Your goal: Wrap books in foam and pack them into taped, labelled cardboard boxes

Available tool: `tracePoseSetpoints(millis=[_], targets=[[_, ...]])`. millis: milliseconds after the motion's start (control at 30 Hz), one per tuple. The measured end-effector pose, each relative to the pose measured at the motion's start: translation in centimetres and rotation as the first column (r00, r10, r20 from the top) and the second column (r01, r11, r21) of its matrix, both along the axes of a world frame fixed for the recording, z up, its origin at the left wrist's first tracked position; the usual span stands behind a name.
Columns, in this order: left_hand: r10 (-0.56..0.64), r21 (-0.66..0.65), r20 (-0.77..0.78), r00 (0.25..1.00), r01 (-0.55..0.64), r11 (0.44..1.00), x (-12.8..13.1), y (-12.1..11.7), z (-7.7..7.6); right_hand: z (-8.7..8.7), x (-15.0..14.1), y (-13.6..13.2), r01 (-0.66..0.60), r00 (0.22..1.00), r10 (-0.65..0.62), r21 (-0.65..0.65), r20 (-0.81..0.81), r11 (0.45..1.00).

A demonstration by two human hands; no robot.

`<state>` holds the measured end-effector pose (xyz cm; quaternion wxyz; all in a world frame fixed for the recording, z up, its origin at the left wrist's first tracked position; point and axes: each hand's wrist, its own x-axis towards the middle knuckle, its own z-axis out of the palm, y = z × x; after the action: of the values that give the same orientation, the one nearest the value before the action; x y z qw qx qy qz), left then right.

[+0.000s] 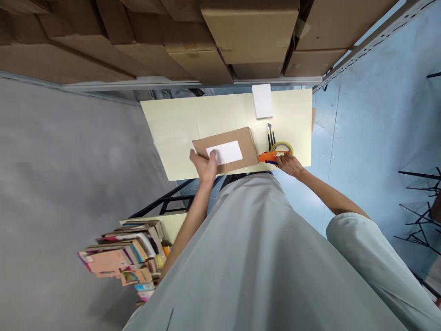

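Observation:
A flat brown cardboard box (247,143) with a white label (225,152) lies near the front edge of the cream tabletop (175,133). My left hand (206,166) grips its left side, thumb over the label. At the box's right end, my right hand (288,163) is closed around an orange hand tool (267,157) with a dark blue part underneath; its exact kind does not show. Just behind that hand lies a roll of yellow tape (291,148). A black and yellow utility knife (269,133) rests beside the roll.
At the table's back edge lies a stack of white labels or cards (262,101). Cardboard boxes (251,34) crowd a metal shelf (148,84) above the far side. Stacked books (127,253) stand low on my left. Black metal stands (422,220) are on the floor far right.

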<state>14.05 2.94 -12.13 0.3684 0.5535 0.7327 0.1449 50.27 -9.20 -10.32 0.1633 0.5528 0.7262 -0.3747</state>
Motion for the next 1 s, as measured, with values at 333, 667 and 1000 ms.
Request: tracePoseSetpoints(millis=[333, 667, 1000], targets=[[-0.198, 0.163, -0.160, 0.967, 0.224, 0.961, 8.0, 2.1, -0.6, -0.8, 1.2, 1.9, -0.073, 0.993, 0.070, -0.025, -0.097, 0.997], [-0.209, 0.179, -0.260, 0.943, 0.260, 0.949, 7.4, 2.0, -1.1, -1.5, 4.7, 8.3, -0.076, 0.971, 0.057, -0.074, -0.231, 0.994], [-0.196, 0.180, -0.290, 0.937, 0.255, 0.950, 7.3, 2.1, -1.5, 0.9, 9.4, 16.8, -0.048, 0.989, 0.054, 0.053, -0.134, 0.997]])
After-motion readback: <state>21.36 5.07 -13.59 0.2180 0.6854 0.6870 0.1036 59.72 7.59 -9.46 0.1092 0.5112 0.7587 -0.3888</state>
